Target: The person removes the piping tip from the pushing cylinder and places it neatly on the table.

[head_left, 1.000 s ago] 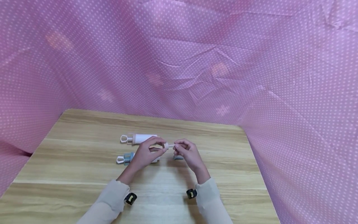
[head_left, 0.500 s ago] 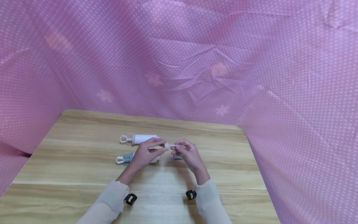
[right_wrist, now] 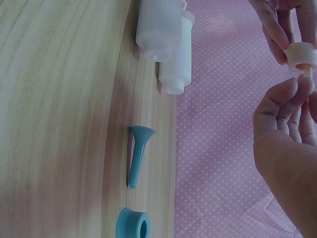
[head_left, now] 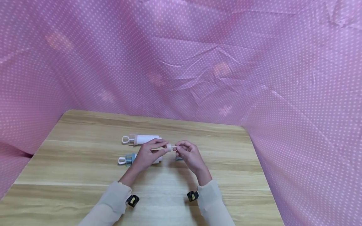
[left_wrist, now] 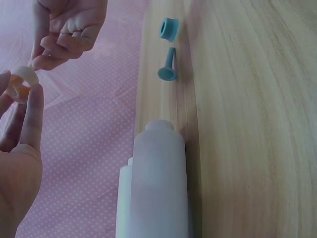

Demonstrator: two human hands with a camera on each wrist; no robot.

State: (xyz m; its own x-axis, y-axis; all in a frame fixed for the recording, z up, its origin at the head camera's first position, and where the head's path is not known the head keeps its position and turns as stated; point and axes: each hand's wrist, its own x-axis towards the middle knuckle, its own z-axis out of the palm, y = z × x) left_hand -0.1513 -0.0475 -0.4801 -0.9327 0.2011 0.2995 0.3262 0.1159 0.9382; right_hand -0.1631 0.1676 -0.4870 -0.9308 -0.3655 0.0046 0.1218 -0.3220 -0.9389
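My left hand holds a cream screw ring between thumb and fingers, above the table. From the ring's opening a thin cream nozzle stem sticks out, and the fingertips of my right hand pinch it. Behind and under the left hand lie two white icing syringes, one with a cream collar and one with a teal collar. Part of the nearer barrel is hidden by the left hand in the head view. A teal funnel-shaped nozzle and a teal ring lie below the hands.
The wooden table has its far edge against a pink dotted cloth, which also hangs at both sides. Both syringes point their white loop handles to the left. A small black camera sits at each wrist.
Both hands stay nearly in place. The right fingertips shift slightly along the stem, and less of the stem shows between the hands now.
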